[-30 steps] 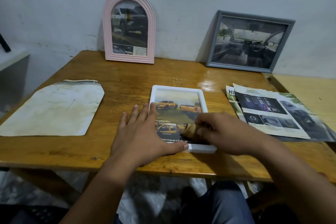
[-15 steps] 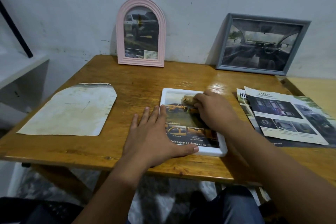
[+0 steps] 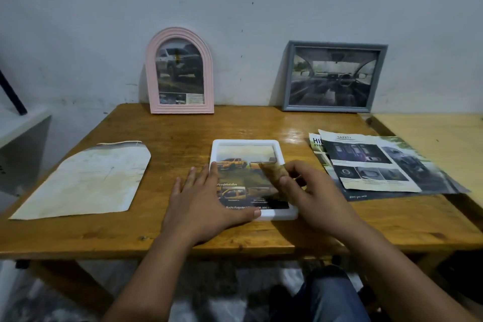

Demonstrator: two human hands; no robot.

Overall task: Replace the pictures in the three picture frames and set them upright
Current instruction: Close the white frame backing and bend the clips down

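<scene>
While the left hand (image 3: 206, 198) presses flat on the white frame (image 3: 271, 213) and the right hand (image 3: 305, 188) pinches a small brown piece (image 3: 273, 170), the frame looks light, rigid, slippery; best gripped by its rims.

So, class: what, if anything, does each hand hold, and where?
Right hand pinches a brown cloth at its near end; left hand holds nothing.

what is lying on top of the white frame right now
The left hand rests flat on the white frame's left edge. The right hand holds a brown cloth on the truck picture, covering its right part.
</scene>
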